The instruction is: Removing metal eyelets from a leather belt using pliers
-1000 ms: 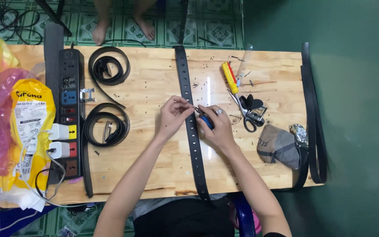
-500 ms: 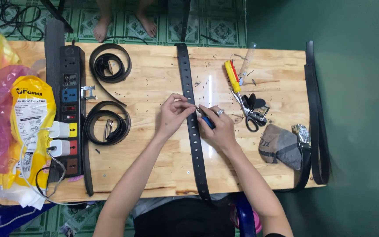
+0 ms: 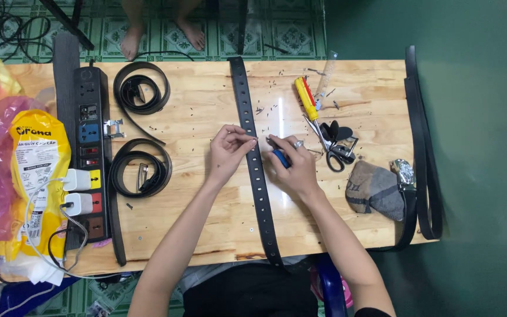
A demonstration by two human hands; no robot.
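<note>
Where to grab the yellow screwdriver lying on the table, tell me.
Grip the yellow screwdriver by its thick handle, from above. It lies flat, angled, with bare wooden table to its left, while its thin shaft runs toward the scissors, which crowd that end.

A long black belt (image 3: 256, 164) with a row of holes lies straight across the wooden desk (image 3: 218, 223). The left hand (image 3: 227, 152) pinches its edge, and the right hand (image 3: 291, 167) rests just beside the belt, closed around a blue-handled tool (image 3: 280, 157). Near the right hand lie scissors (image 3: 335, 149) and a yellow screwdriver (image 3: 307, 98). Two coiled belts (image 3: 142, 132) sit to the left, next to a black power strip (image 3: 89, 158).
</note>
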